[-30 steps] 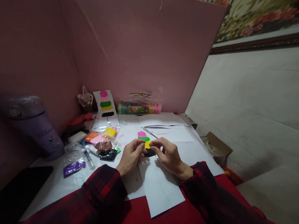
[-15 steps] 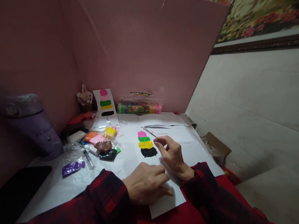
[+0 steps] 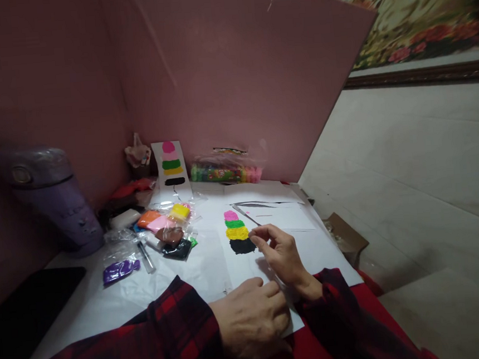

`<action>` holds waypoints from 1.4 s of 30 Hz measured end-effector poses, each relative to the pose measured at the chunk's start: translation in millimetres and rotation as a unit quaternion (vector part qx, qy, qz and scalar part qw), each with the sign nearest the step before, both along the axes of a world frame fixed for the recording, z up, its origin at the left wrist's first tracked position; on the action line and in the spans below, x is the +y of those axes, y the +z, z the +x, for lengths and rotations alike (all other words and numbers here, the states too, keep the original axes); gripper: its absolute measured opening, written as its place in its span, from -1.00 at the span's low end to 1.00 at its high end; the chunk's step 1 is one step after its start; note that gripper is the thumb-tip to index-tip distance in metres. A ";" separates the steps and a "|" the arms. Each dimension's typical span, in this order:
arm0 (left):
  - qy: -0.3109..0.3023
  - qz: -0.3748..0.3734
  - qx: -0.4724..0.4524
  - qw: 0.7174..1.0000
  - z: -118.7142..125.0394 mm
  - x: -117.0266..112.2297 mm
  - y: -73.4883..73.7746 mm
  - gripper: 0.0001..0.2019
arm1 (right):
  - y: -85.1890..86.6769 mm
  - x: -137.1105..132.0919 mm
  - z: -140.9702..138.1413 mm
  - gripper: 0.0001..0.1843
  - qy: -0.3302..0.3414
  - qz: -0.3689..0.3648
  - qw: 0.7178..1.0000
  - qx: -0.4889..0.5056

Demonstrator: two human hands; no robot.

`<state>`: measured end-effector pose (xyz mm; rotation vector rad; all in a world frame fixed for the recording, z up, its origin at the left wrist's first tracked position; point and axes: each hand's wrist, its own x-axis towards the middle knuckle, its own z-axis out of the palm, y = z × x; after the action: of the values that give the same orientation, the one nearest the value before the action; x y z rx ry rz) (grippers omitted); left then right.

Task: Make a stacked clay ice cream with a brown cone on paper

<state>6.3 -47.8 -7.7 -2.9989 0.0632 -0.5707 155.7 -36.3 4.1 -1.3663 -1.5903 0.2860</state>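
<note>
bottle [image 3: 62, 212] left, packets [image 3: 171, 236] right of it, card [image 3: 171, 157] behind them, slim tool [image 3: 246, 214] right of layered clay [image 3: 237, 233] on paper [image 3: 297, 324]

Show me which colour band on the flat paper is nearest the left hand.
The black band, at the near end; the yellow band, green band and pink band lie farther from the left hand.

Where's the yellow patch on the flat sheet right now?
In the head view, the yellow patch lies just below centre, left of the right hand, between the green patch and the black patch.
</note>
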 end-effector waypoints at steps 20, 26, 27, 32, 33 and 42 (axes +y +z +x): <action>-0.044 0.053 -0.095 0.993 0.6 0.8 -10.2 -0.68 | -20.4 -18.1 -3.4 -0.89 -0.027 -0.099 0.994 0.025; -0.051 0.039 -0.097 0.993 1.0 2.5 -9.7 -0.71 | -20.2 -18.8 -5.3 -0.91 -0.015 -0.094 0.995 0.019; -0.050 0.037 -0.099 0.993 1.0 2.7 -9.4 -0.71 | -20.3 -19.1 -5.4 -0.91 -0.013 -0.093 0.995 0.019; -0.051 0.027 -0.108 0.992 0.6 2.9 -8.9 -0.70 | -20.8 -20.5 -4.5 -0.91 -0.004 -0.100 0.995 0.018; -0.051 0.028 -0.105 0.993 0.5 2.9 -9.1 -0.70 | -21.0 -20.5 -4.2 -0.91 -0.004 -0.101 0.995 0.015; -0.057 0.018 -0.101 0.993 0.9 4.9 -10.6 -0.73 | -26.8 -19.3 -3.1 -0.86 0.005 -0.068 0.995 -0.069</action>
<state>7.2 -42.9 -18.4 -2.8983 0.2286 -0.8729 152.6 -55.5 -22.7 -1.5109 -1.7169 0.3167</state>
